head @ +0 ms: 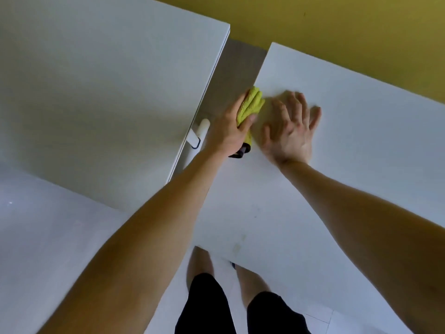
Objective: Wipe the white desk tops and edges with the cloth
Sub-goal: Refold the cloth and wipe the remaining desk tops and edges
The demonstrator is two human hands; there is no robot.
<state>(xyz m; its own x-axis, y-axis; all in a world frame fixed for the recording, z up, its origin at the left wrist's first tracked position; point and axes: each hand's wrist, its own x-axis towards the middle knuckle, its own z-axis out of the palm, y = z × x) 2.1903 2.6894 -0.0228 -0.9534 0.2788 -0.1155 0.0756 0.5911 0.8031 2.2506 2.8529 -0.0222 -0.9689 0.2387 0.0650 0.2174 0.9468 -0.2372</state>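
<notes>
Along the left edge of the nearer white table [342,169], the left hand [225,131] grips a bunched yellow-green cloth [250,104], fingers curled round it and the thumb pressed against its side. The cloth looks soft and nubbly, like towelling, folded into thick ridges, and it sits right on the table's edge, partly over the gap beside it. A dark bit of trim or tag [240,153] hangs from its lower end; I cannot tell which. Just beside the cloth, the right hand [292,131] lies flat on the tabletop with the palm down and the fingers spread wide, holding nothing; it is a little blurred. The tabletop is smooth and matt, with straight, square-cut edges and a sharp far corner, and a few faint smudges show on the near part of it. A second white table [96,80] stands to the left, set at a slight angle, with a narrow grey gap between the two. Down in that gap, under the left table's thin edge, a rounded white plastic piece [201,130] with a small dark loop at its end pokes out. Behind both tables runs a flat mustard-yellow wall [337,27]. Below the arms are the person's bare legs in black shorts [207,307], over a pale tiled floor [320,319].
</notes>
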